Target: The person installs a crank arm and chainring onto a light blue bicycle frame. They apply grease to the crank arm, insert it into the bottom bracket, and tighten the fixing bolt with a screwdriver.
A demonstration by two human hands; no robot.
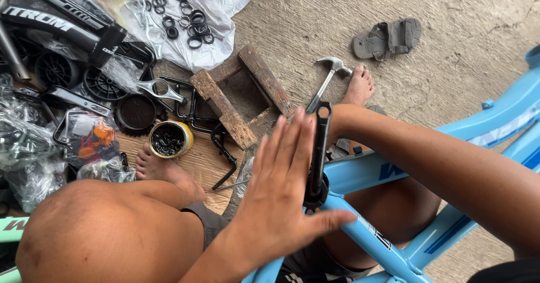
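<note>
The left hand [281,196] was spread flat, fingers together and thumb out to the side, its palm pressed against the side of a black crank arm [319,148] that stood upright from the bottom bracket of a light blue bicycle frame [360,173]. The right hand was hidden behind the crank arm and the left hand's fingers; only its forearm [439,165] showed, reaching in from the right edge of the view across the frame's tubes, so I could not tell whether that hand was closed or apart. The frame rested across the person's lap, with one bare knee [95,232] in the lower left and bare feet on the concrete floor [450,30]. Just beyond the crank arm's top end a claw hammer [329,75] lay on the floor beside the toes of one foot, and a grey sandal [388,37] lay well apart toward the upper right. Left of the hammer sat a rough wooden frame [242,97], and near its lower left corner an open yellow tin of dark grease [169,138] stood just beside the other foot. A white plastic sheet [219,7] at the top edge carried black rings and washers [188,19], and bagged parts filled the left edge.
</note>
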